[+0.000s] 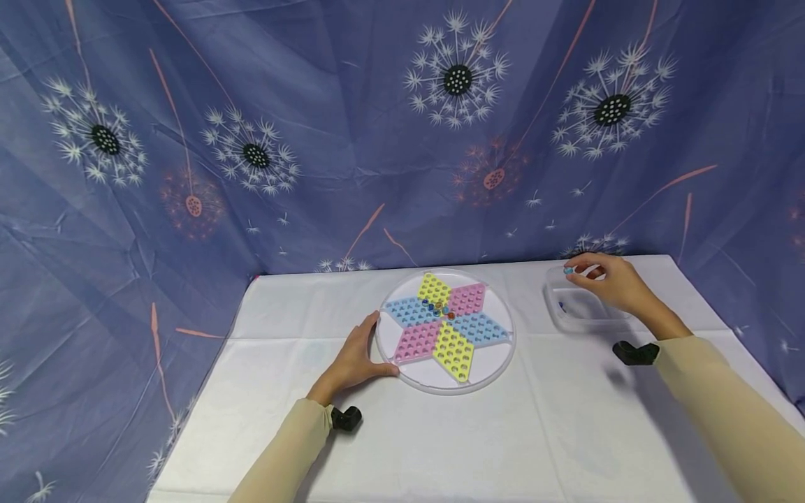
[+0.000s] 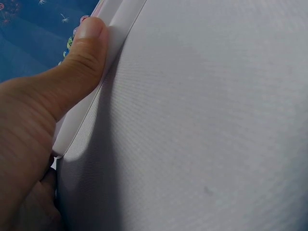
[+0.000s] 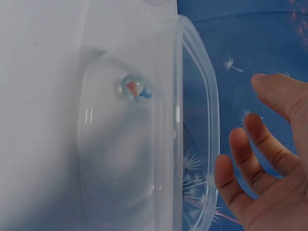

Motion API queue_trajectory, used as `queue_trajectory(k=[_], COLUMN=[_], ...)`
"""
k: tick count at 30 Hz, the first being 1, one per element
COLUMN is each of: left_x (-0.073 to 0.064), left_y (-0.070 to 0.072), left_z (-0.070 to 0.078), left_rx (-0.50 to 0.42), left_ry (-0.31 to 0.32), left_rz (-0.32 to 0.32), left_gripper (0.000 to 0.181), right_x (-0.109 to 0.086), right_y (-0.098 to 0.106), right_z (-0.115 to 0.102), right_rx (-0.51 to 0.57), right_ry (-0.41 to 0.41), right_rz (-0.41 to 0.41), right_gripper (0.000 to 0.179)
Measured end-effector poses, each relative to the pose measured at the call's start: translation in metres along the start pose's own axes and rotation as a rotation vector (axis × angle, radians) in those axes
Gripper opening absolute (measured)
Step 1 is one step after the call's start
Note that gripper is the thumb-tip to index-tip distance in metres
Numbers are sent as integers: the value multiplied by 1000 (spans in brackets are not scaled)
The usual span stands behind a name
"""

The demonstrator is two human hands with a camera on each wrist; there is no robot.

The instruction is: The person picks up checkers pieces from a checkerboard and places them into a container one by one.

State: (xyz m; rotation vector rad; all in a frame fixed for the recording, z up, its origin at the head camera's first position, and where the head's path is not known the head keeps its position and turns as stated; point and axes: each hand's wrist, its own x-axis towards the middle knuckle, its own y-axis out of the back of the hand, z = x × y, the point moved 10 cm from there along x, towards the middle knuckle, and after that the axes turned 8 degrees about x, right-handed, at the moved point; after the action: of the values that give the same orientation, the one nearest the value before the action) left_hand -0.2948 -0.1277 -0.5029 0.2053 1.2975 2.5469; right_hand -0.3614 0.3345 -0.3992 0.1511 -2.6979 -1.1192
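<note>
A round white Chinese checkers board (image 1: pixel 402 381) with a star of yellow, pink and blue holed points lies on the table. Several glass marbles (image 1: pixel 438 307) sit around the star's middle and its upper yellow point. My left hand (image 1: pixel 355 355) rests against the board's left rim, thumb and fingers spread along it; in the left wrist view the thumb (image 2: pixel 82 60) lies on the rim. Over the clear plastic box (image 1: pixel 585 325) at the right, my right hand (image 1: pixel 613 283) pinches a light blue marble (image 1: pixel 569 270) between thumb and forefinger. Inside the box are marbles (image 3: pixel 132 86) with red and blue swirls.
A white cloth (image 1: pixel 472 447) covers the table. Behind and to the left hangs a blue curtain (image 1: pixel 352 140) printed with dandelions, close to the table's back edge. The box stands right of the board, with a stretch of cloth between them.
</note>
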Motion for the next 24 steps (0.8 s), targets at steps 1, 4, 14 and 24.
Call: queue_trajectory(k=[1,4,14,24], left_x=[0,0,0,0], left_y=[0,1,1,-2], left_z=[0,0,0,-2], left_rx=[0,-3,0,10], left_ry=[1,4,-12,5], left_rz=[0,-1,13,4], left_gripper=[127,128,126,127], right_x=[0,0,2,6], right_y=[0,0,-5,-20], right_z=[2,5,11,18], right_rx=[1,0,-9,-4], right_ry=[-3,-6,4,-25], right_rz=[-5,-13,-21,-103], right_gripper=[33,33,33,37])
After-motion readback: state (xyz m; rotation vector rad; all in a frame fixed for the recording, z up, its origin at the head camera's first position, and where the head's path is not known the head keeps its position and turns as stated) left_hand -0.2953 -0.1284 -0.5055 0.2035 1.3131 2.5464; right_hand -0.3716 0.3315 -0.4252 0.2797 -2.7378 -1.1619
